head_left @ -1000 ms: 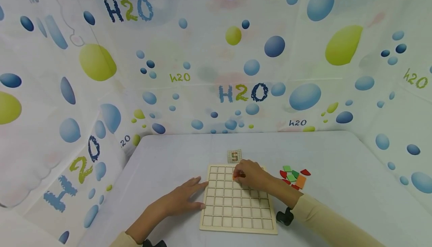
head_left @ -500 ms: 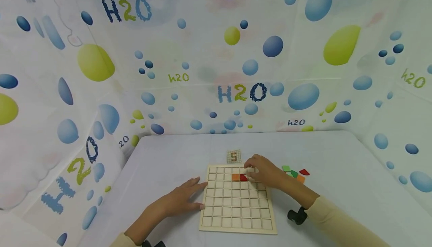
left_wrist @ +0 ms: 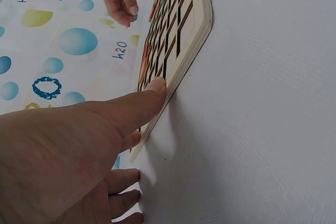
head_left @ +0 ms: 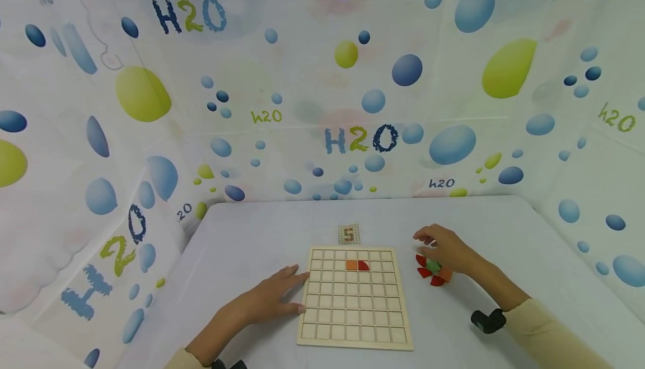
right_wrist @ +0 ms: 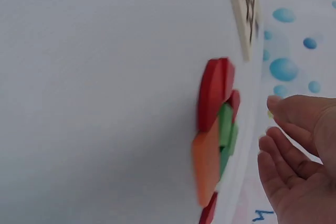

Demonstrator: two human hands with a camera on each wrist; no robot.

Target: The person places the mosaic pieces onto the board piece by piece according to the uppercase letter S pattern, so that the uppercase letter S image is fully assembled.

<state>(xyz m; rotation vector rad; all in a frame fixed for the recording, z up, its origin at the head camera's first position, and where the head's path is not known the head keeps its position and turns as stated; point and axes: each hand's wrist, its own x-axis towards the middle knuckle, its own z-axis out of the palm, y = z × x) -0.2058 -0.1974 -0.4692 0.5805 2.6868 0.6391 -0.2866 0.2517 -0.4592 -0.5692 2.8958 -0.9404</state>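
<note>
A wooden grid board [head_left: 355, 313] lies on the white table. In its second row from the far edge sit an orange square [head_left: 351, 265] and, beside it on the right, a red quarter-circle piece [head_left: 363, 266]. My left hand [head_left: 269, 295] rests at the board's left edge with fingers spread, the thumb [left_wrist: 144, 100] touching the rim. My right hand [head_left: 448, 250] hovers over the loose pile right of the board, partly hiding it. Its thumb and fingertips stand apart with nothing between them. Red pieces [right_wrist: 210, 95], green pieces [right_wrist: 225, 124] and an orange square [right_wrist: 206, 163] make up the pile.
Just beyond the board's far edge lies a small pattern card [head_left: 349, 234] with an S-like figure on a grid. A curtain [head_left: 302, 78] printed with bubbles and H2O lettering hangs behind the table. A black wrist camera [head_left: 487, 321] sits at the right cuff.
The right hand has let go of the orange square and red quarter-circle, which now show in the grid, and has moved right to the pile. The left hand has kept its place.
</note>
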